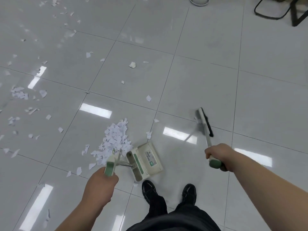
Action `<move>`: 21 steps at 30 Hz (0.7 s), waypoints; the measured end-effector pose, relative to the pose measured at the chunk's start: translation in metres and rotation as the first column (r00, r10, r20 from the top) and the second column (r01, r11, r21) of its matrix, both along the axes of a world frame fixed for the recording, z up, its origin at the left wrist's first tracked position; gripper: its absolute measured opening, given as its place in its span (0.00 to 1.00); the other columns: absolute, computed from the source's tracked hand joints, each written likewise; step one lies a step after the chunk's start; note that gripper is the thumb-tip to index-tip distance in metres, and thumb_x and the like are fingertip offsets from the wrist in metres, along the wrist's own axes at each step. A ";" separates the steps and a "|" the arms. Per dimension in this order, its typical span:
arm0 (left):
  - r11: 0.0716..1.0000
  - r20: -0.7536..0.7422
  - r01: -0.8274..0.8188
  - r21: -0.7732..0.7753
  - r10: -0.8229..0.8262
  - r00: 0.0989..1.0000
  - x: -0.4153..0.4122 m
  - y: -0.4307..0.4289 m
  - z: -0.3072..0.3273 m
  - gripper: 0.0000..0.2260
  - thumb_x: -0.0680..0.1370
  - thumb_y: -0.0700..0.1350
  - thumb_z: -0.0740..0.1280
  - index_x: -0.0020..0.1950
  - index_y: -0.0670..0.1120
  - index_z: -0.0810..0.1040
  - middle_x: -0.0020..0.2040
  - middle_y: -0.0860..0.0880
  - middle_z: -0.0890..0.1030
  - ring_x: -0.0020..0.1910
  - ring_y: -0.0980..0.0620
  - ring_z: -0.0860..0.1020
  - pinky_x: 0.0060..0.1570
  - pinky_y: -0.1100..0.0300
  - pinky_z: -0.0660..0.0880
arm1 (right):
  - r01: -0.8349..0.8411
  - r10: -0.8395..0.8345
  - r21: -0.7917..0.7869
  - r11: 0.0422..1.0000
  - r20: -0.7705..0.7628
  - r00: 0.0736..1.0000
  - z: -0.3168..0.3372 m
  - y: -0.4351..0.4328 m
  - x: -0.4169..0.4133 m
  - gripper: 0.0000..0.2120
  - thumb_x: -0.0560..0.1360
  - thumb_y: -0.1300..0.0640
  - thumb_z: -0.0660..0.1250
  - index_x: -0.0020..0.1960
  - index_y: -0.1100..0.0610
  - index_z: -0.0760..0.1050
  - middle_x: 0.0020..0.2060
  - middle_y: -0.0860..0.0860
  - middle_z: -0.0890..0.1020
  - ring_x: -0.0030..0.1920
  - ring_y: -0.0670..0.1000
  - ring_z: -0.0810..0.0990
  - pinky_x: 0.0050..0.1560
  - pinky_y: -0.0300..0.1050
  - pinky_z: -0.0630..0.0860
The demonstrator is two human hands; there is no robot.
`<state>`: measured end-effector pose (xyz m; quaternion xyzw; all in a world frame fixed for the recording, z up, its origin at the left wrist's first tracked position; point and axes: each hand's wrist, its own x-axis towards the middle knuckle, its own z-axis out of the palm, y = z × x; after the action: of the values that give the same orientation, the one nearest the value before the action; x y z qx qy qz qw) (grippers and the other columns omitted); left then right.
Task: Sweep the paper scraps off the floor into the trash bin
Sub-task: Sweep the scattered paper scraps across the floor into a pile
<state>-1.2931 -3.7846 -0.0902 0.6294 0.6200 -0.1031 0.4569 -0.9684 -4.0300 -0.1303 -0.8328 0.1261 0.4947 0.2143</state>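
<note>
My left hand [100, 185] grips the green-and-cream handle of a long-handled dustpan [145, 160], whose cream pan sits on the floor just ahead of my shoes. A pile of white paper scraps [116, 139] lies on the tiles to the pan's left, touching its handle. My right hand [218, 155] grips the green end of a broom [205, 122]; its black-bristled head is to the right of the pan, apart from the pile. Several loose scraps [20, 94] are scattered across the left and far floor.
Glossy grey floor tiles reflect ceiling lights. A white round base [200, 0] stands at the top middle. Black chair legs [283, 10] occupy the top right corner. My two black shoes [168, 190] stand right behind the dustpan.
</note>
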 end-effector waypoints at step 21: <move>0.902 0.036 -0.432 -0.010 0.432 0.901 -0.122 0.008 0.010 0.06 0.73 0.36 0.62 0.40 0.44 0.66 0.32 0.46 0.65 0.29 0.48 0.62 0.27 0.59 0.62 | -0.001 0.075 0.268 0.963 -0.269 0.960 0.079 0.223 -0.102 0.12 0.68 0.61 0.66 0.50 0.55 0.71 0.28 0.55 0.76 0.21 0.50 0.65 0.21 0.32 0.61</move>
<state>-1.4151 -3.7762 -0.0798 0.4776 0.7355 0.0120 0.4804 -1.0703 -3.8070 -0.0511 -0.7216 0.0712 0.6225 0.2944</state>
